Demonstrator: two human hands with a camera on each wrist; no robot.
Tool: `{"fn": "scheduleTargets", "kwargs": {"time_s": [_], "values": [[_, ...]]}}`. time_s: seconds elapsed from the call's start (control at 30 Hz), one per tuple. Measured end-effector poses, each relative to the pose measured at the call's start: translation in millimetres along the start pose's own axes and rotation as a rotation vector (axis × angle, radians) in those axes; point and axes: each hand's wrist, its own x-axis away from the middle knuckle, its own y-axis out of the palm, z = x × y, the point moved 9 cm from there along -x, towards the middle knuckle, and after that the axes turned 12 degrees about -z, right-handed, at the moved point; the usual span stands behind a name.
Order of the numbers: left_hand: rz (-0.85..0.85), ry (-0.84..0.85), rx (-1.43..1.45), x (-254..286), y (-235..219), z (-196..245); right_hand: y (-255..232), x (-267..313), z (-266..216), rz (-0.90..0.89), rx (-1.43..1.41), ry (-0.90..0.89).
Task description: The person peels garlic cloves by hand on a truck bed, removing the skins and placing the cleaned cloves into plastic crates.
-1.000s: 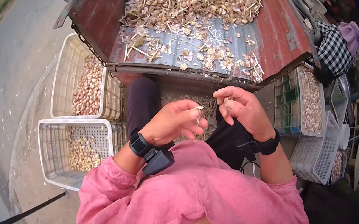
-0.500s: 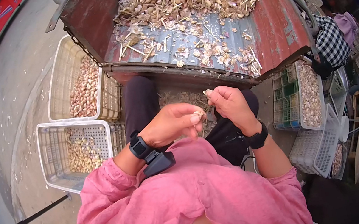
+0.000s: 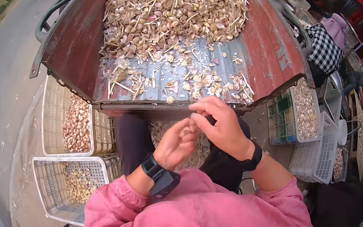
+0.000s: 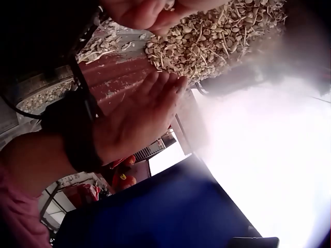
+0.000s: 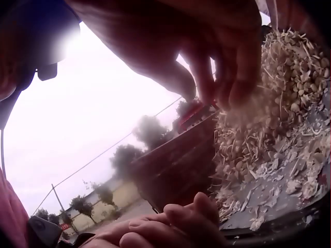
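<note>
My left hand is turned palm up with its fingers curled in, low in front of the cart's edge. A small pale piece of garlic shows between its fingers in the left wrist view, mostly hidden by them. Right beside its fingertips is my right hand, back upward. Its fingers hang loosely bent in the right wrist view, a gap showing between thumb and fingers and nothing visible in it. Beyond both hands, a heap of garlic cloves with stalks and skins lies in the cart.
The red metal cart bed has its lip just ahead of my knees. At left stand a crate of reddish cloves and a crate of pale cloves. More garlic fills a crate at right, above a white crate.
The head view has shifted, so the cart sits lower and a red vehicle has left the frame. My right hand no longer pinches its pale garlic piece and has come over beside my left fingertips.
</note>
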Motion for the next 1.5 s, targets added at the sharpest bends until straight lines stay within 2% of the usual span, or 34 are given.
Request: {"fn": "scheduleTargets", "kwargs": {"time_s": [0.03, 0.07, 0.13, 0.27, 0.3, 0.33, 0.4, 0.47, 0.53, 0.57, 0.6, 0.67, 0.7, 0.73, 0.8, 0.9, 1.07, 1.13, 1.17, 1.27, 1.3, 1.33, 1.4, 1.43, 1.5], "values": [[0.054, 0.036, -0.063, -4.7, 0.6, 9.0, -23.9, -10.7, 13.7, 0.059, -0.051, 0.021], [0.047, 0.03, -0.058, -14.1, 5.3, 13.6, -46.8, -23.9, 38.0, 0.092, -0.093, 0.119], [0.321, 0.169, -0.358, -28.2, -5.1, 47.8, -92.4, -50.9, 103.2, 0.152, -0.139, 0.307], [0.336, 0.226, -0.521, -78.4, 2.9, 92.4, -155.2, -106.1, 216.9, 0.25, -0.046, 0.536], [0.326, 0.211, -0.515, -91.0, -7.1, 105.5, -160.8, -115.0, 244.8, 0.272, -0.057, 0.62], [0.319, 0.21, -0.508, -100.8, -12.3, 114.7, -163.3, -128.0, 260.3, 0.272, -0.048, 0.622], [0.368, 0.248, -0.577, -116.9, -22.9, 139.2, -168.4, -141.5, 305.0, 0.309, -0.063, 0.806], [0.386, 0.251, -0.574, -125.0, -36.1, 152.3, -169.7, -159.6, 351.5, 0.288, -0.037, 0.831], [0.442, 0.276, -0.572, -125.6, -44.6, 158.2, -171.5, -174.2, 374.3, 0.221, 0.147, 0.925], [0.435, 0.255, -0.578, -128.7, -44.9, 157.7, -168.8, -178.2, 380.0, 0.25, 0.156, 0.865], [0.441, 0.263, -0.57, -129.9, -43.3, 159.2, -160.6, -178.0, 381.8, 0.237, 0.157, 0.866], [0.384, 0.274, -0.554, -136.9, -35.7, 163.2, -146.2, -193.3, 361.1, 0.155, 0.345, 0.698], [0.394, 0.295, -0.548, -136.7, -38.5, 166.9, -130.2, -194.1, 350.4, 0.1, 0.307, 0.634], [0.4, 0.292, -0.543, -136.7, -39.7, 167.3, -114.0, -188.7, 338.0, 0.035, 0.246, 0.663], [0.415, 0.315, -0.528, -135.4, -41.5, 169.6, -91.8, -180.8, 291.9, -0.043, 0.492, 0.395], [0.394, 0.332, -0.554, -135.8, -43.0, 168.3, -77.7, -153.1, 257.4, 0.05, 0.363, 0.331], [0.361, 0.283, -0.601, -138.5, -47.5, 156.9, -62.0, -124.8, 173.8, 0.065, 0.292, 0.296], [0.24, 0.208, -0.497, -147.8, -41.2, 145.3, -52.3, -119.6, 146.6, 0.06, 0.313, 0.208], [0.271, 0.203, -0.51, -147.7, -41.0, 143.4, -41.5, -116.8, 145.7, -0.013, 0.387, 0.196], [0.226, 0.204, -0.505, -150.6, -42.9, 139.7, -32.9, -114.3, 127.6, 0.003, 0.411, 0.101], [0.231, 0.205, -0.502, -149.9, -40.3, 139.6, -33.6, -114.7, 130.5, -0.027, 0.333, 0.208], [0.219, 0.182, -0.471, -151.0, -34.2, 137.1, -33.9, -114.6, 129.2, -0.029, 0.332, 0.209], [0.209, 0.157, -0.438, -150.1, -35.5, 135.6, -36.6, -110.3, 139.9, 0.0, 0.096, 0.293], [0.192, 0.153, -0.427, -149.6, -40.8, 137.6, -36.5, -110.1, 142.8, -0.002, 0.097, 0.294], [0.178, 0.15, -0.408, -148.6, -45.1, 138.4, -42.5, -109.0, 134.3, 0.082, 0.206, 0.147]]}}
